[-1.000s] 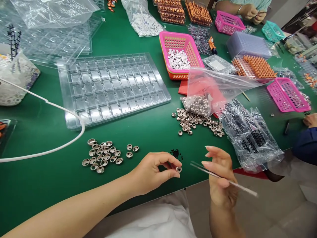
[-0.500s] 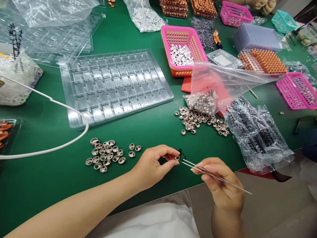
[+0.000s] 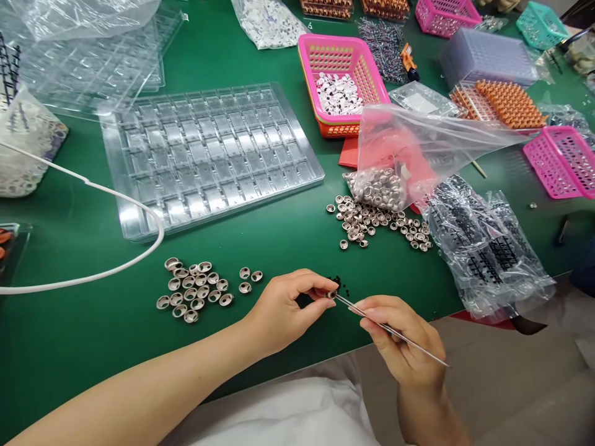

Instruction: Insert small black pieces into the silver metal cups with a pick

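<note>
A small metal piece (image 3: 331, 295) is pinched between the thumb and fingertips of the left hand (image 3: 288, 310), just below the centre of the frame. A pair of tweezers (image 3: 421, 348) is held in the fingers of the right hand (image 3: 404, 334), lower right of centre, with its tips brought up to the metal piece; whether anything is gripped by the tips cannot be told. Tiny black bits (image 3: 338, 282) are scattered just beyond the left fingertips.

Farther out, a cluster of similar metal pieces (image 3: 201, 291) is spread at lower left of centre, with three more (image 3: 245, 287) set apart beside it. A heap of metal pieces (image 3: 356, 220) is seen right of centre, against a clear bag (image 3: 379, 189) in which more are contained. A clear compartmented tray (image 3: 214, 155) is laid on the green table (image 3: 279, 226), left of centre. White discs (image 3: 339, 94) are held in a pink basket (image 3: 377, 87) at upper centre, and a crinkled bag of black parts (image 3: 488, 248) is placed at the right.
</note>
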`<state>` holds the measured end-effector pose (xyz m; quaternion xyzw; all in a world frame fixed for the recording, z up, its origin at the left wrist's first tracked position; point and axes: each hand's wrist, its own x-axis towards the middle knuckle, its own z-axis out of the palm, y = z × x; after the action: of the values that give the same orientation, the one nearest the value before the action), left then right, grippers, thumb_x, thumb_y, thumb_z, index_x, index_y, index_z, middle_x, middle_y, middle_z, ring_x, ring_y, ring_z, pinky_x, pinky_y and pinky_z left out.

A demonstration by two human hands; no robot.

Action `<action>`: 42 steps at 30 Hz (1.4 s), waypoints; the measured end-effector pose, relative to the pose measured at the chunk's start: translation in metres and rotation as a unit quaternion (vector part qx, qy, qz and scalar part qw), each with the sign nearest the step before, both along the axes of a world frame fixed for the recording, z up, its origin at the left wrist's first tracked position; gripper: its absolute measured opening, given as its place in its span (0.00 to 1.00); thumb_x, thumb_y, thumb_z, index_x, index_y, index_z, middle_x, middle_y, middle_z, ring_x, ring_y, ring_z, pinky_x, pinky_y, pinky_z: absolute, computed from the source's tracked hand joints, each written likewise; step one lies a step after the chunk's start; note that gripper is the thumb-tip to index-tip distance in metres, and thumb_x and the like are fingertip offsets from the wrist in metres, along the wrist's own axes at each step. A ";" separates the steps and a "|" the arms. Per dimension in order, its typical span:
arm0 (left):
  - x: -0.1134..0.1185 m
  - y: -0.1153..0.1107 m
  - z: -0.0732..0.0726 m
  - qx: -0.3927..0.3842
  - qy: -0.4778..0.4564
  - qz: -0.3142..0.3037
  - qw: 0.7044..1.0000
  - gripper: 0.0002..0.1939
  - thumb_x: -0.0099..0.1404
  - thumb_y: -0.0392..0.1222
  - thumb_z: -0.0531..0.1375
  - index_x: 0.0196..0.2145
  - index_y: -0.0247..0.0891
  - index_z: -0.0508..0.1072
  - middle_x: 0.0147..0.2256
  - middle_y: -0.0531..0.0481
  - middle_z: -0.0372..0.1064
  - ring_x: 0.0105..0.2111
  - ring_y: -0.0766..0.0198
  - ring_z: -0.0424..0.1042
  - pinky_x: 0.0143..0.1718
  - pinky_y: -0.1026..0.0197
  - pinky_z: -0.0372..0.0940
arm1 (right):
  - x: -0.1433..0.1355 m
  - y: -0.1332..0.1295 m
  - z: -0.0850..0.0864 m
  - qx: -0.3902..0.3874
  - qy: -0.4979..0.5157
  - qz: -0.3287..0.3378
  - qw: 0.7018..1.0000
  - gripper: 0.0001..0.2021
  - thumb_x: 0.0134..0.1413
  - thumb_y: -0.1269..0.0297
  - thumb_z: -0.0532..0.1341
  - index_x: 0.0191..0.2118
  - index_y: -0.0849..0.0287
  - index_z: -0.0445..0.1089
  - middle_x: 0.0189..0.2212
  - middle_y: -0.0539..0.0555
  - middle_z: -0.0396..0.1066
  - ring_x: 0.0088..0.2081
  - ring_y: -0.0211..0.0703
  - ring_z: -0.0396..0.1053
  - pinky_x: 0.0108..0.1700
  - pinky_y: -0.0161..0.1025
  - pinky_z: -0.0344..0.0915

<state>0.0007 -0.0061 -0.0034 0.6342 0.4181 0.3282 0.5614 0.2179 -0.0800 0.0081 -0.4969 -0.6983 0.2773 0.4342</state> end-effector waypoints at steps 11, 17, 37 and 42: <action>0.000 -0.001 0.001 -0.005 -0.002 0.001 1.000 0.08 0.61 0.30 0.66 0.39 0.34 0.82 0.32 0.47 0.79 0.31 0.64 0.78 0.35 0.66 0.73 | -0.002 -0.001 -0.003 0.005 0.009 0.009 1.000 0.18 0.57 0.83 0.64 0.50 0.57 0.72 0.44 0.55 0.78 0.46 0.42 0.78 0.43 0.36 0.78; 0.000 -0.001 0.002 -0.021 0.001 0.010 1.000 0.07 0.61 0.32 0.67 0.38 0.35 0.82 0.32 0.48 0.79 0.31 0.64 0.78 0.35 0.64 0.73 | -0.006 -0.002 -0.004 0.036 -0.002 0.003 0.999 0.20 0.57 0.83 0.64 0.52 0.56 0.71 0.43 0.55 0.78 0.44 0.42 0.79 0.42 0.38 0.80; 0.001 -0.001 0.000 -0.048 0.000 0.012 0.999 0.05 0.61 0.33 0.68 0.37 0.36 0.82 0.31 0.50 0.80 0.30 0.65 0.77 0.34 0.66 0.72 | -0.012 -0.003 0.003 0.145 -0.090 0.013 0.985 0.19 0.56 0.82 0.64 0.53 0.64 0.70 0.43 0.61 0.77 0.44 0.44 0.79 0.43 0.38 0.81; 0.001 -0.002 0.002 -0.082 -0.008 0.020 0.996 0.06 0.60 0.35 0.68 0.37 0.37 0.82 0.32 0.50 0.80 0.31 0.64 0.78 0.35 0.65 0.73 | -0.012 -0.009 0.003 0.126 -0.056 -0.025 0.990 0.20 0.58 0.79 0.64 0.55 0.58 0.69 0.44 0.57 0.77 0.43 0.45 0.79 0.41 0.42 0.82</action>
<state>0.0014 -0.0079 -0.0017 0.5745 0.4521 0.3091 0.6083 0.2056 -0.0886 0.0115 -0.4707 -0.7381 0.1481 0.4601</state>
